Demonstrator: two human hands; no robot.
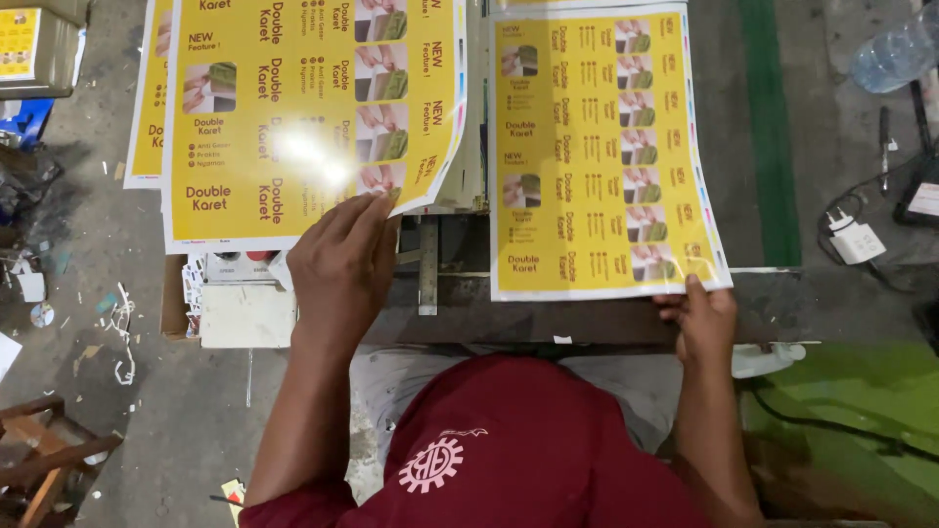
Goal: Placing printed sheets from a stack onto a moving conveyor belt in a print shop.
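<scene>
A glossy yellow printed sheet [303, 108] is held at its lower right corner by the left hand [342, 269]; the fingers are spread flat and closed against the paper, which is lifted and catches a bright glare; a further yellow sheet [147, 98] is seen just behind it, further left. A second yellow printed sheet [597, 156] lies flat ahead of the right hand [699, 318]; its near right corner is pinched by that hand's fingertips. Between the two hands a dark metal machine edge [548, 318] is seen. Beyond the right hand, well apart, a white charger [854, 240] and a clear plastic bottle [895, 54] are lying; outside the left hand a cardboard box [230, 303] is placed.
</scene>
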